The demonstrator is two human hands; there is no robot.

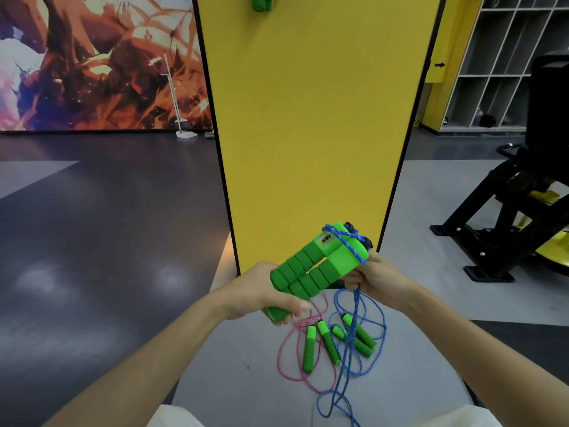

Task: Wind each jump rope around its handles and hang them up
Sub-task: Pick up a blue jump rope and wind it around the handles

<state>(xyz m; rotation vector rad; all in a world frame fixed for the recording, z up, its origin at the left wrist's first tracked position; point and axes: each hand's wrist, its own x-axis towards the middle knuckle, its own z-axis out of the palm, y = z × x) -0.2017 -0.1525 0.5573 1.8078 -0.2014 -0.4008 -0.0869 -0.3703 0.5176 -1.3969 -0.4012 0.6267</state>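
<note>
My left hand point(264, 292) grips the lower ends of two green foam handles point(314, 266) held side by side. A blue rope point(348, 238) is looped round their upper ends. My right hand point(374, 277) pinches that blue rope just below the handles, and the rest of the rope point(354, 334) hangs down to the floor. On the grey floor below lie a pink-roped jump rope point(309, 349) and another blue-roped one point(361, 334), both with green handles and loose. A wound green rope point(261, 3) hangs at the top of the yellow panel.
A tall yellow panel point(314, 118) stands straight ahead. Black gym equipment point(520, 211) is at the right, with grey cubby shelves point(505, 63) behind it. A mural wall point(92, 57) and a white stand point(181, 118) are at the left, across dark floor.
</note>
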